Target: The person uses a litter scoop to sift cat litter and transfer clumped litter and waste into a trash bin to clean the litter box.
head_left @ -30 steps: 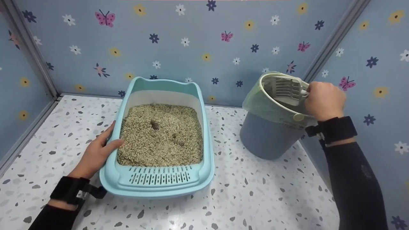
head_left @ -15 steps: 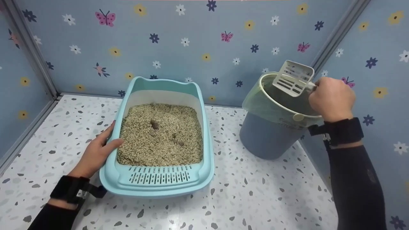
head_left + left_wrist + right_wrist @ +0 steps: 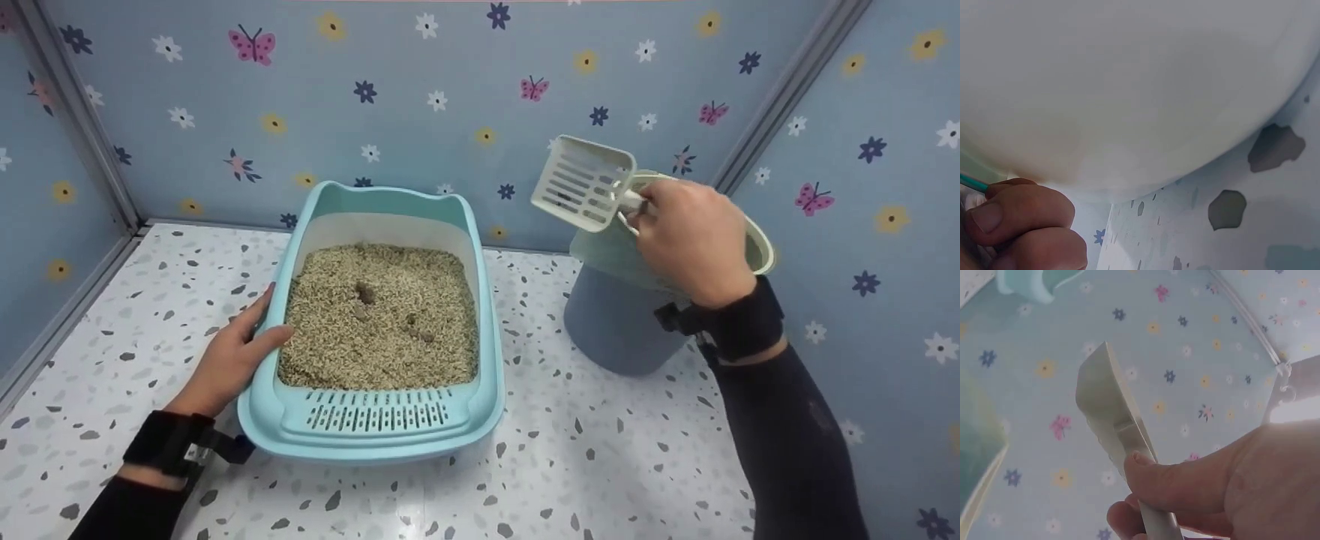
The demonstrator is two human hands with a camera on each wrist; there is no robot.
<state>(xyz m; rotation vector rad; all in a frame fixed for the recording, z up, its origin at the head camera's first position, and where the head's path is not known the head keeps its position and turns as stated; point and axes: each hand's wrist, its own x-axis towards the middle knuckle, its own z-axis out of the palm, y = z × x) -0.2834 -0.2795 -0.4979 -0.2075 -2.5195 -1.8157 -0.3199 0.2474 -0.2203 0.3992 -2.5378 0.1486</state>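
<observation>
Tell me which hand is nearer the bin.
Right. In the head view the right hand, holding the scoop, overlaps the bin; the left hand grips the tray on the side away from it.

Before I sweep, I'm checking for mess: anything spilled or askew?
Nothing stands out: the litter lies inside the blue tray, dark clumps included; no spill shows, though the speckled surface could hide grains.

Fingers (image 3: 1123, 520) grip pale scoop (image 3: 1103, 394) by handle (image 3: 1158, 526); flowered wall (image 3: 1207, 433) behind.
</observation>
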